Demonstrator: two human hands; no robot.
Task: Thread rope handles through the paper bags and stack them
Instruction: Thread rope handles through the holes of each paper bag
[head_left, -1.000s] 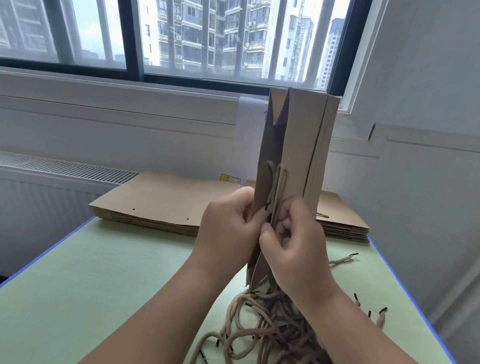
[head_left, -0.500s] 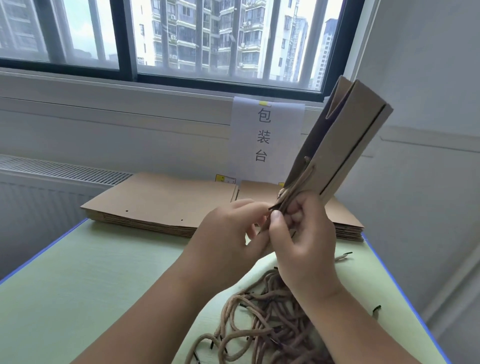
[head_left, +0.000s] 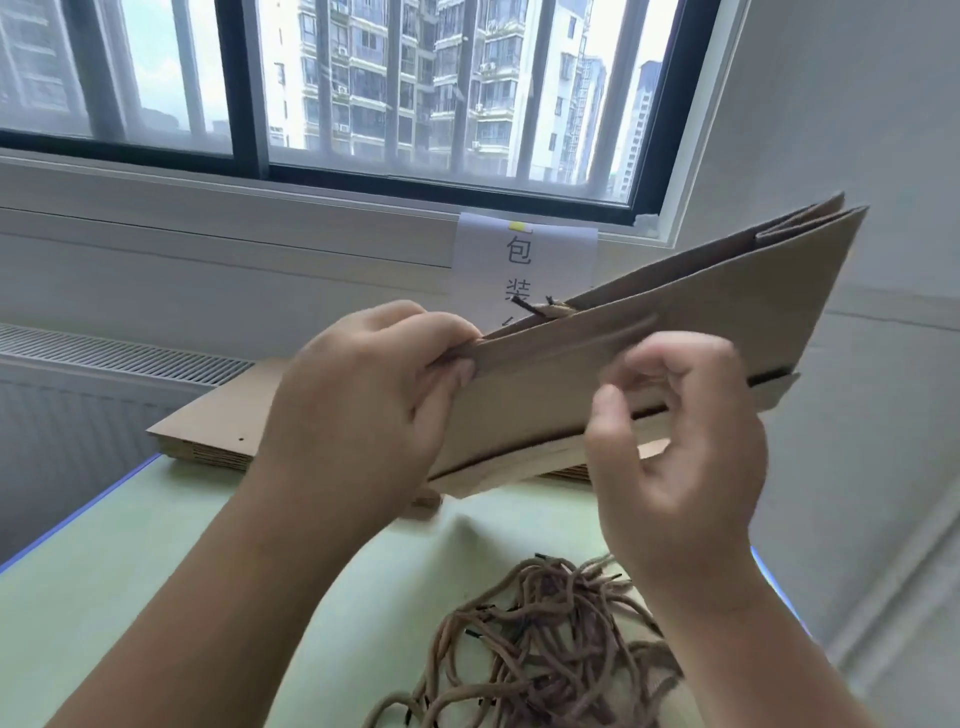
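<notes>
1 flat brown paper bag (head_left: 701, 322) is held above the counter (head_left: 130, 571), long axis slanting up to the right. My left grip (head_left: 363, 405) pinches its low end, where 1 black-tipped rope end (head_left: 550, 310) pokes out. My right grip (head_left: 675, 447) is blurred and curled; I can't tell if it holds anything. On the counter lie 1 rope tangle (head_left: 545, 649) and 1 stack of flat bags (head_left: 208, 431).

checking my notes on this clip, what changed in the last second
The bag swung from upright down to the right and now lies nearly level. The left hand keeps gripping its end. The right hand left the rope at the bag and is blurred in front of it; whether it holds anything is unclear. The rope pile and flat stack stayed on the table.
</notes>
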